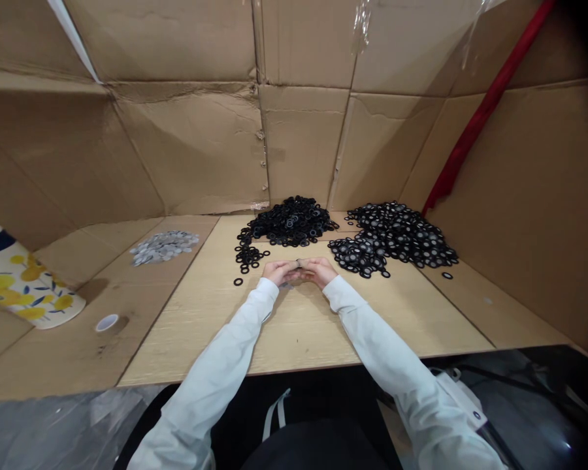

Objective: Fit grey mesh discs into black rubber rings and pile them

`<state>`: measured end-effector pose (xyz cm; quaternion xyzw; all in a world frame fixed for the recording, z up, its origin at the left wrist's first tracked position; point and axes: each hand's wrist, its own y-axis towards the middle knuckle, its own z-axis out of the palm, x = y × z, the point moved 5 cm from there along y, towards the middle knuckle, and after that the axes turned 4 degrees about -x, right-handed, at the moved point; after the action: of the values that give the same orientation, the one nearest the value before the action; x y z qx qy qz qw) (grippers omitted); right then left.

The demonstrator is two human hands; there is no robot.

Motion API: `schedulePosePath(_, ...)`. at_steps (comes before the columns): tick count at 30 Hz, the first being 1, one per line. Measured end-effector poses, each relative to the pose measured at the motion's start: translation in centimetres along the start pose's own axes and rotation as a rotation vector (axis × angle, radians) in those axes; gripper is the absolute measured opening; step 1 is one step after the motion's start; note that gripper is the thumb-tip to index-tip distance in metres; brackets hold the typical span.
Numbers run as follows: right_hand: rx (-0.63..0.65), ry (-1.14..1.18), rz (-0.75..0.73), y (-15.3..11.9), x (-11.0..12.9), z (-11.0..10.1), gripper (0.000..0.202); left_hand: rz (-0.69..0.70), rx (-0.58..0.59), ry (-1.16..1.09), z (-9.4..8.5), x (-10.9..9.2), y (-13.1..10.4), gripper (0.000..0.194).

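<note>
My left hand point(277, 271) and my right hand point(320, 270) meet above the middle of the table, fingertips together. Both are closed in a pinch on a small black ring point(298, 264), which the fingers mostly hide. Just beyond my left hand lies a heap of black rings point(294, 219), with several loose ones trailing to its left. To the right of my right hand spreads a pile of black rings with pale grey centres point(396, 235). Farther left is a flat pile of pale grey discs point(164, 247). Something small and greyish shows under my hands, too unclear to name.
Cardboard walls point(304, 143) enclose the back and sides of the wooden table point(191, 346). At left stand a flower-patterned container point(29, 287) and a small white round lid-like piece point(106, 322). A red strip point(485, 117) hangs down the right wall.
</note>
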<state>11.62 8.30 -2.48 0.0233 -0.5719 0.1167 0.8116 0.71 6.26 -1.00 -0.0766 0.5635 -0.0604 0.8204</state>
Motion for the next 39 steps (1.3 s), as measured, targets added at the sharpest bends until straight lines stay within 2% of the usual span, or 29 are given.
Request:
schedulePosePath(5, -0.013, -0.066, -0.055, 0.2, -0.1, 0.1, 0.015, 0.016, -0.009, -0.012, -0.2, 0.5, 0.5, 0.023)
schedulePosePath(12, -0.234, -0.406, -0.465, -0.4, 2.0, 0.0, 0.005, 0.159, -0.106, -0.068, -0.5, 0.3, 0.4, 0.024)
schedulePosePath(16, -0.26, -0.536, -0.507, -1.0, 2.5, 0.1, 0.006, 0.184, -0.162, -0.05, -0.8, 0.3, 0.4, 0.021)
schedulePosePath(20, -0.22, -0.587, -0.512, -1.3, 2.8, 0.5, 0.007, 0.218, -0.18, 0.013, -1.0, 0.0, 0.3, 0.02)
schedulePosePath(24, -0.128, -0.654, -0.577, -1.7, 3.2, 0.9, 0.008, 0.249, -0.132, 0.145, -0.9, -0.8, 0.2, 0.019)
schedulePosePath(30, -0.052, -1.005, -0.765, -2.4, 3.8, 1.6, 0.014, 0.245, 0.009, 0.256, -0.9, -0.8, 0.6, 0.025)
schedulePosePath(39, -0.101, -1.291, -0.8, -2.0, 3.2, 1.4, 0.014, 0.307, 0.077, 0.309, -0.7, -1.2, 0.7, 0.03)
